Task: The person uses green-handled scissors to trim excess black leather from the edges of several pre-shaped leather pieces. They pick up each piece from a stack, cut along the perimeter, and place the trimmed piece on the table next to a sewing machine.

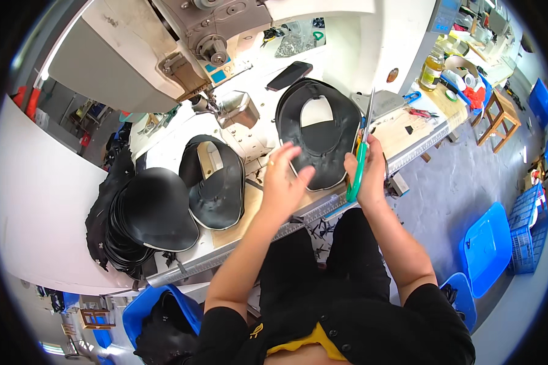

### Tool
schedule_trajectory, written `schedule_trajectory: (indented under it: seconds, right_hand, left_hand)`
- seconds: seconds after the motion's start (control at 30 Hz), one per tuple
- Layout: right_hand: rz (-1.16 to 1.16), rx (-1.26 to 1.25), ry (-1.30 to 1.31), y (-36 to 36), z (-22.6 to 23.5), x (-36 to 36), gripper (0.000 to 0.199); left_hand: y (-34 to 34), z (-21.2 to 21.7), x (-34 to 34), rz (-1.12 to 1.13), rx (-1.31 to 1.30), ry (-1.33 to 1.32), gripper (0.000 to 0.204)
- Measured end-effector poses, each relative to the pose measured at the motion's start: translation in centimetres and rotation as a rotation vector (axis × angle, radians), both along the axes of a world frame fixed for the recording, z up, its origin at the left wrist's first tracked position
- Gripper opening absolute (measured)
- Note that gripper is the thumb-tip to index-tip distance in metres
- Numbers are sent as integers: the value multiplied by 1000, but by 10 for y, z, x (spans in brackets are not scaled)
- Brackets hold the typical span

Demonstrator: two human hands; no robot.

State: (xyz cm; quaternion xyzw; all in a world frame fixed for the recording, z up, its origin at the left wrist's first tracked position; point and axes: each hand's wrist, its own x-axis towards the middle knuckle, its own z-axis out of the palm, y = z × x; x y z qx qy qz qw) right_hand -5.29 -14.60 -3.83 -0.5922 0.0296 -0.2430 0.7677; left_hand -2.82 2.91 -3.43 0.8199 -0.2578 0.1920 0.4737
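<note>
My right hand (371,170) is closed around a pair of green-handled scissors (360,165), its long metal blades pointing up and away. My left hand (284,185) has its fingers apart and holds nothing. It hovers at the near left edge of a black leather shoe upper (335,161) with a pale edge; whether it touches is hard to tell. To its left lies a second black shoe upper (216,204). Further left, a thick stack of black leather pieces (158,207) rests on the worktable.
A sewing machine (213,52) stands over the table, with a dark phone (290,75) behind the right upper. Metal rulers (313,213) run along the front edge. A blue bin (164,304) of black pieces sits below left; a blue tub (486,249) is at right.
</note>
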Motion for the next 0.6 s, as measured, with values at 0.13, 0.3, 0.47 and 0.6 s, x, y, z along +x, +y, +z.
schedule_trajectory:
  seconds: [0.13,0.3,0.47,0.6]
  right_hand:
    - [-9,110,48,2,-8,12,30]
    - [-112,-176,1,5,-6,2,41]
    - [-108,-67,9,-8,-6,-6,49]
    - [-102,32,-18,-11,-6,-11,48]
  left_hand:
    - [-16,-10,-31,-119,159,-45,43]
    - [-18,-18,-27,-85,230,-75,38]
    - [-19,-22,-26,-15,251,-68,39]
    - [-25,-22,-27,47,241,-47,32]
